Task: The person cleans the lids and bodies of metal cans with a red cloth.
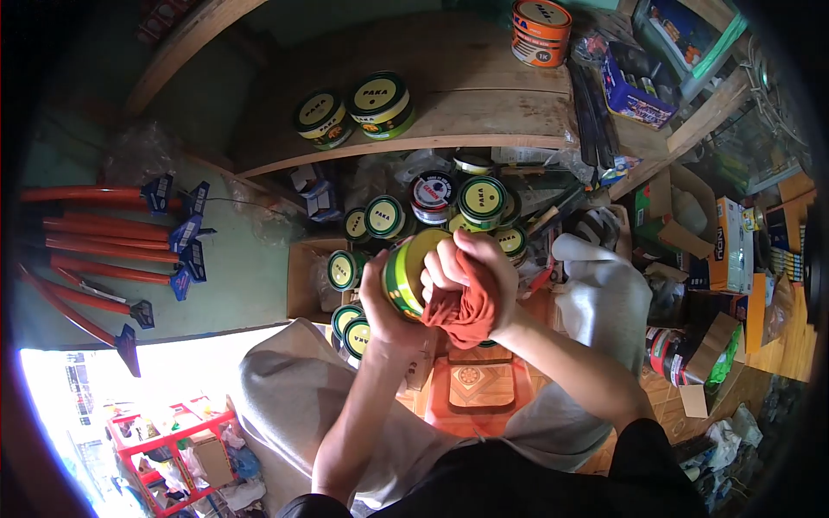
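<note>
A green and yellow can (400,281) is held tilted in front of my body. My left hand (382,306) grips its side and lower edge. A bunched red-brown cloth (465,302) is in my right hand (473,263), whose curled fingers press it against the can's top and right side. Part of the can's lid is hidden behind those fingers. Just beyond my hands, several green cans with pale lids, such as one can (482,200), stand below the shelf, beside a dark can with a red and white lid (433,193).
Two green cans (378,105) and an orange can (541,34) stand on the wooden shelf (484,112). Orange-handled tools (112,237) hang at the left. Open cardboard boxes (682,211) crowd the right. A red rack (173,440) is at lower left, and a red stool (477,414) sits between my knees.
</note>
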Action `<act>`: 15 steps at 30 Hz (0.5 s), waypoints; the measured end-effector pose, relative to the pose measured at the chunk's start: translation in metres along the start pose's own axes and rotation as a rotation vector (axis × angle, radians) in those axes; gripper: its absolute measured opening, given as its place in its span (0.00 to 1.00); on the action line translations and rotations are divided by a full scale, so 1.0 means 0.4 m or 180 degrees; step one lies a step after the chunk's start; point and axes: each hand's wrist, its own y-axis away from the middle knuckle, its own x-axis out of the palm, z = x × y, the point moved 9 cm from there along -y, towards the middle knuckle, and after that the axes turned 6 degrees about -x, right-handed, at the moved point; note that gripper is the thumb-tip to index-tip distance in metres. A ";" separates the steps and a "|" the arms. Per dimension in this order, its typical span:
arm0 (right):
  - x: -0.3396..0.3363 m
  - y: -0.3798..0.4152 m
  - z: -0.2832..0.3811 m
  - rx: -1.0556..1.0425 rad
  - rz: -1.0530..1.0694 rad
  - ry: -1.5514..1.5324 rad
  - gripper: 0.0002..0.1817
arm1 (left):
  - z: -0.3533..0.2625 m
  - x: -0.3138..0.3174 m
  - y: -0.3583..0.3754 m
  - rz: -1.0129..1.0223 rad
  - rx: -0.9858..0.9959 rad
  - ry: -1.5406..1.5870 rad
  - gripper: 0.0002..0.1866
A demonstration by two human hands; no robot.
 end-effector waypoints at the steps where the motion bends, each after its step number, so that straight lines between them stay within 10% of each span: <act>1: -0.018 -0.002 0.008 0.0078 -0.0033 0.0349 0.22 | -0.008 0.010 0.004 0.0014 -0.0054 0.0024 0.29; 8: -0.100 -0.041 0.158 -0.1296 -0.0793 0.1253 0.24 | 0.064 0.001 0.015 0.0099 -0.0171 -0.0102 0.28; 15: -0.011 -0.033 -0.019 0.0055 -0.0051 -0.0199 0.24 | 0.085 0.004 0.012 0.0406 -0.0352 0.0456 0.34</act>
